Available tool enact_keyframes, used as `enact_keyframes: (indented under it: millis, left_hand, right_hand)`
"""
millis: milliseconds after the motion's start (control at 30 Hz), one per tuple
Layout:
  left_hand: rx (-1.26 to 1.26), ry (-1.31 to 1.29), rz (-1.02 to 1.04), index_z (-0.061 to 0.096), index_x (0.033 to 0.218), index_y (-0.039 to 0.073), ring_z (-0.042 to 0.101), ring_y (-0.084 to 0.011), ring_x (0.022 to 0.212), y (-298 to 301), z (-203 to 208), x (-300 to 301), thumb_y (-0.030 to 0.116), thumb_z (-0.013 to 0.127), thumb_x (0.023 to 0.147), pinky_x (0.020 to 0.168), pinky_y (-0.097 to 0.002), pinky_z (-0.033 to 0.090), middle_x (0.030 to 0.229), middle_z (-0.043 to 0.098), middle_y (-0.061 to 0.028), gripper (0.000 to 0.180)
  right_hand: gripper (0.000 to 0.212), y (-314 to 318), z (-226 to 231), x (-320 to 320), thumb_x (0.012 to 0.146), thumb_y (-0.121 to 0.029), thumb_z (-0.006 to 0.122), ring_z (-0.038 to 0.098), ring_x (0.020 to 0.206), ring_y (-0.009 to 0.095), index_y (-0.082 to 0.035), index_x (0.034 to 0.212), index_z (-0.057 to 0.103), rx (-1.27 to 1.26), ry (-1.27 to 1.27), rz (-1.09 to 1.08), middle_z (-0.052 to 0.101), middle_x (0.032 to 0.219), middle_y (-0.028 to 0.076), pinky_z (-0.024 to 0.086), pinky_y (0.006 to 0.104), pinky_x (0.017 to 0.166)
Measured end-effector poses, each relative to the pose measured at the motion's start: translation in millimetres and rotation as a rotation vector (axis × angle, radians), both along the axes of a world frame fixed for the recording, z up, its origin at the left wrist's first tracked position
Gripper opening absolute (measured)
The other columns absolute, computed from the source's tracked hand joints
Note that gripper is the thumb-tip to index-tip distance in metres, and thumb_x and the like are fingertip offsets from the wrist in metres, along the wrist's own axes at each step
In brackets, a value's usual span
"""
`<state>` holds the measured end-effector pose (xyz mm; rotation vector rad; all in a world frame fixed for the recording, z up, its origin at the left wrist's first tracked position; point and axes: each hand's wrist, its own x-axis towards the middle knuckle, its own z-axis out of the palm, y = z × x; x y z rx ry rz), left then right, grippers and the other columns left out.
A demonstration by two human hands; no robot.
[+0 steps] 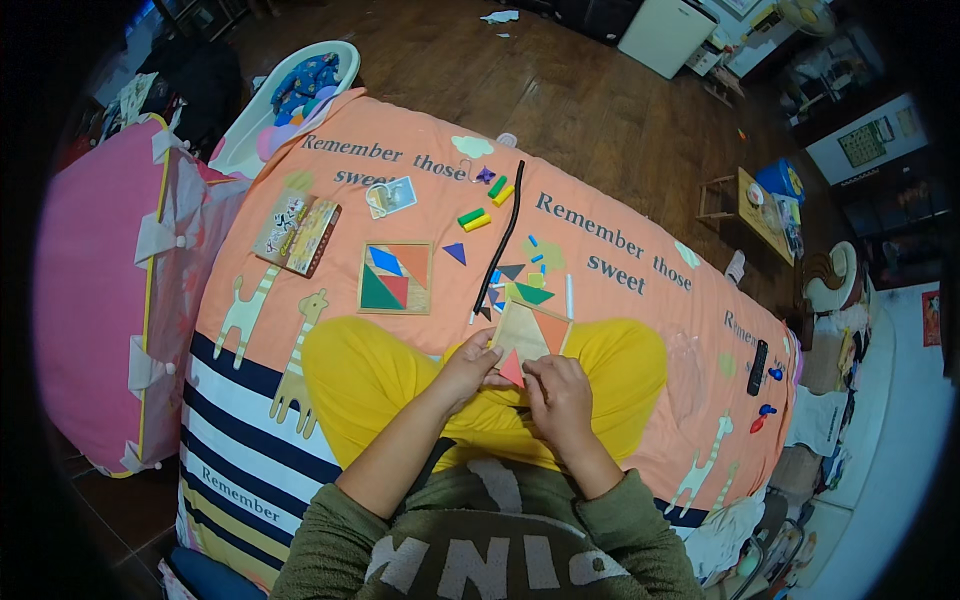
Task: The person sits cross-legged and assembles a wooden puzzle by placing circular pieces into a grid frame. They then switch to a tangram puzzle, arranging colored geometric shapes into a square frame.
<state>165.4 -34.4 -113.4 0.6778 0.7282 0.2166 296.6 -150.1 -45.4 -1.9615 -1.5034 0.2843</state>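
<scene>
Spreading beneath and around the grip, an orange bedspread (pixel 655 315) carries everything. To the left of the grip lies a square wooden tray (pixel 420 297), part-filled: a green triangle (pixel 376 293), an orange one, a red one and a blue parallelogram (pixel 384 261) sit in it, with bare wood left at two corners. The second wooden tray (pixel 519 328) is in the grip itself. The left hand (pixel 470 366) is closed on its near-left edge, thumb over the top; the right hand (pixel 557 392) has its fingers bunched at the near-right edge — whether on rim or piece, I cannot tell. This tray looks barely begun: an orange triangle (pixel 552 328) lies at its far-right side and a coral triangle (pixel 512 369) between the hands, perhaps not seated. Just beyond the grip, a green tangram piece (pixel 533 294) and a dark grey triangle (pixel 511 271) lie loose; farther left, a purple triangle (pixel 455 254) — all seemingly left to place.
</scene>
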Motion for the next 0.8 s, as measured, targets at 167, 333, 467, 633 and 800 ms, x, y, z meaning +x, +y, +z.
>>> enact_keyframes:
  millis: [167, 333, 467, 633, 800]
  left_hand:
    - [0.022, -0.005, -0.018, 0.040, 0.138, 0.009, 0.063, -0.0161, 0.103, 1.0, -4.9, -0.3, 0.014, 0.045, 0.102, 0.078, -0.0304, 0.058, 0.122, 0.059, -0.0089, 0.036]
    - [0.002, 0.000, -0.034, 0.040, 0.138, 0.010, 0.064, -0.0157, 0.101, 1.3, -0.6, -0.6, 0.013, 0.045, 0.102, 0.080, -0.0287, 0.056, 0.121, 0.060, -0.0086, 0.036]
    - [-0.010, -0.012, -0.013, 0.040, 0.138, 0.009, 0.064, -0.0163, 0.101, 0.6, -1.9, -1.8, 0.014, 0.045, 0.102, 0.079, -0.0293, 0.057, 0.121, 0.060, -0.0088, 0.036]
    - [-0.044, -0.041, -0.021, 0.039, 0.139, 0.009, 0.064, -0.0176, 0.101, 1.3, 1.1, 0.2, 0.015, 0.045, 0.102, 0.078, -0.0307, 0.058, 0.121, 0.060, -0.0090, 0.037]
    - [-0.003, 0.007, -0.017, 0.040, 0.138, 0.008, 0.067, -0.0198, 0.096, 2.2, -1.9, -0.2, 0.014, 0.044, 0.102, 0.077, -0.0313, 0.059, 0.120, 0.061, -0.0107, 0.036]
  right_hand:
    - [0.027, 12.3, -0.4, -9.7, 0.080, -0.018, 0.071, 0.055, 0.090, 0.031, -0.007, 0.104, 0.068, -0.061, -0.054, 0.040, 0.057, 0.093, 0.010, 0.045, 0.0402, 0.078]
    - [0.024, 17.8, -3.8, -2.2, 0.079, -0.018, 0.071, 0.054, 0.087, 0.028, -0.010, 0.102, 0.070, -0.068, -0.071, 0.048, 0.056, 0.091, 0.009, 0.044, 0.0385, 0.076]
    - [0.020, 17.3, 5.3, -0.2, 0.080, -0.019, 0.071, 0.054, 0.086, 0.027, -0.011, 0.098, 0.071, -0.055, -0.096, 0.079, 0.056, 0.089, 0.008, 0.043, 0.0389, 0.074]
    - [0.017, 14.6, -5.8, 8.6, 0.079, -0.016, 0.072, 0.053, 0.084, 0.028, -0.010, 0.095, 0.070, -0.041, -0.104, 0.067, 0.055, 0.089, 0.008, 0.043, 0.0388, 0.072]
    - [0.020, 16.9, -3.1, 25.9, 0.077, -0.013, 0.073, 0.053, 0.082, 0.028, -0.011, 0.096, 0.069, -0.012, -0.145, 0.071, 0.054, 0.086, 0.008, 0.043, 0.0377, 0.071]
